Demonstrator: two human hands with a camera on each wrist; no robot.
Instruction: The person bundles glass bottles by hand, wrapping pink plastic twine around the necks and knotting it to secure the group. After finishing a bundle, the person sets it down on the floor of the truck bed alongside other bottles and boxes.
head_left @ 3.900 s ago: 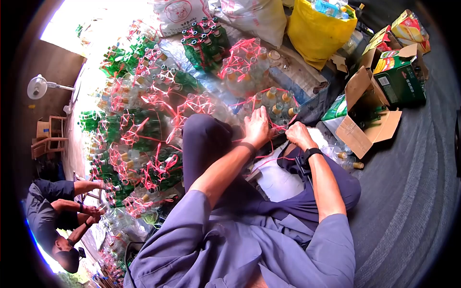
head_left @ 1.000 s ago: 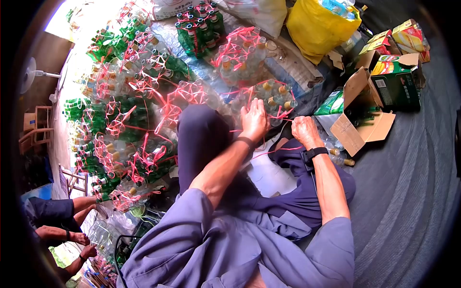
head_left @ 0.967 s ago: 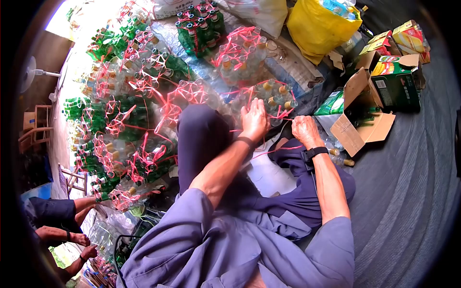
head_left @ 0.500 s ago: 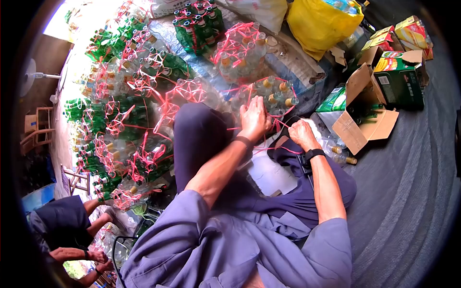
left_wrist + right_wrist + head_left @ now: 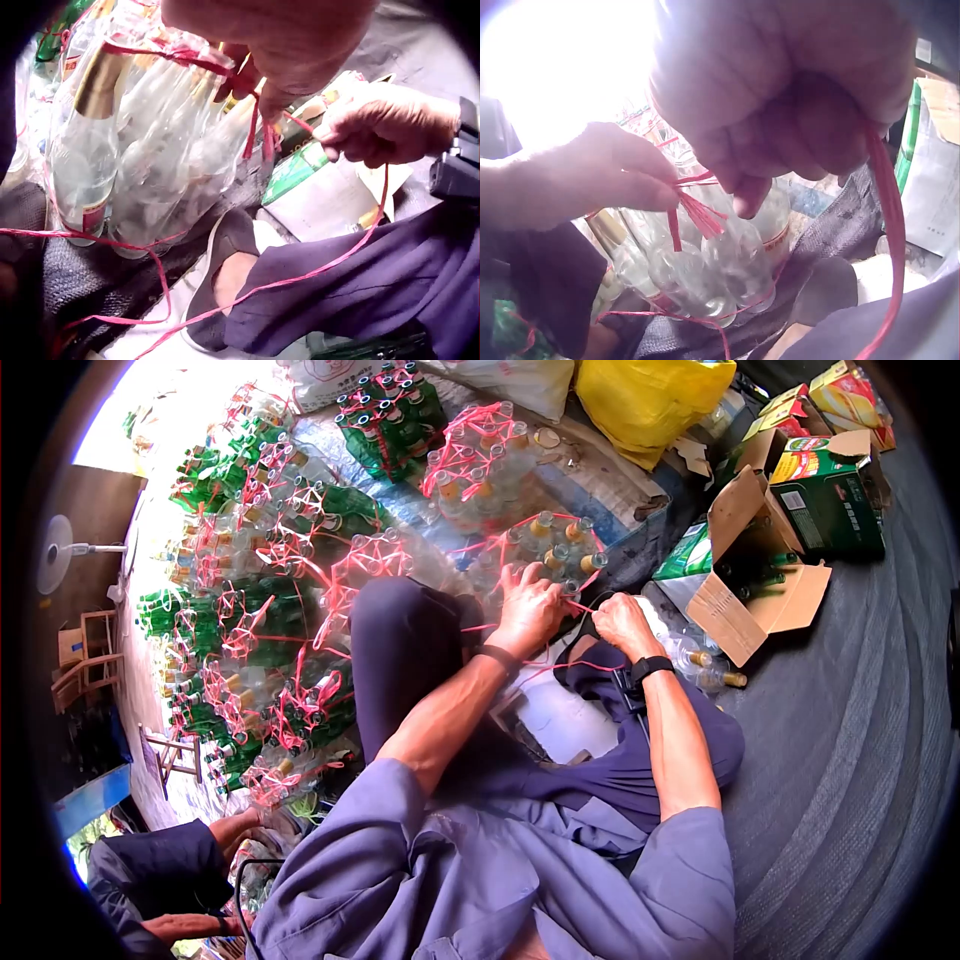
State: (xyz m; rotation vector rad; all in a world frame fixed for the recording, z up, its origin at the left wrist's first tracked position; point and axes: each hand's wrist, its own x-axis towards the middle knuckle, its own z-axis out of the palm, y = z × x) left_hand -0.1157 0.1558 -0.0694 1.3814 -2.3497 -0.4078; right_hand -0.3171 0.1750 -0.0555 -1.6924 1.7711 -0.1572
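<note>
A bundle of clear glass bottles [image 5: 82, 165], some with gold foil necks, stands before my knees with pink twine [image 5: 300, 281] around it. At the bundle's near top edge my left hand [image 5: 530, 610] pinches the twine between thumb and finger, where the strands gather and short ends [image 5: 701, 214] hang down. Just to the right, my right hand [image 5: 622, 625] grips a strand in curled fingers. In the left wrist view a short length runs between the two hands. From the right hand the long strand falls over the trouser leg [image 5: 360, 270].
Several tied bundles of green bottles [image 5: 390, 420] and clear bottles [image 5: 480, 460] fill the left and back. A yellow bag [image 5: 650, 405] stands behind. On the right are opened cartons [image 5: 735, 610] and loose bottles [image 5: 715, 675]. Another person [image 5: 160, 870] is at lower left.
The right hand pulled away to the right, stretching the twine, and is now back close to the left hand. The left fingers, straighter before, are now bent and spread. The head view has shifted slightly.
</note>
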